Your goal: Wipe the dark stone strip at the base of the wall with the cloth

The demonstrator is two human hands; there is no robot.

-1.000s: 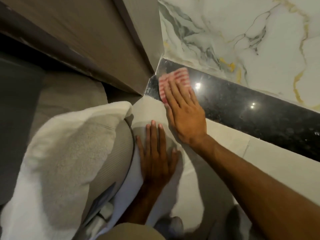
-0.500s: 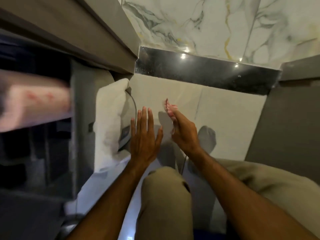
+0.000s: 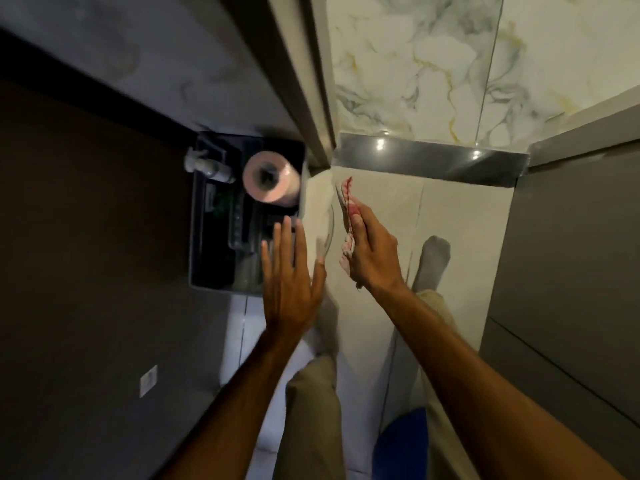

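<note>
Two hands: left hand [image 3: 289, 271], right hand [image 3: 372, 252]; one cloth [image 3: 348, 216]; one stone strip [image 3: 429, 161]; one paper roll [image 3: 270, 176].

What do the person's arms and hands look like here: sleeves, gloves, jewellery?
Both forearms are bare up to the frame edge, with no sleeve in view. The left hand and right hand wear no gloves, and no ring, watch or bracelet shows. Fingernails look short and unpainted, though the image is soft. Lower down, khaki trousers and grey socks show.

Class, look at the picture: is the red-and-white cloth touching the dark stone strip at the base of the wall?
Apart. The head view shows pale floor tile between the red-and-white cloth, held in the right hand, and the dark stone strip.
</note>
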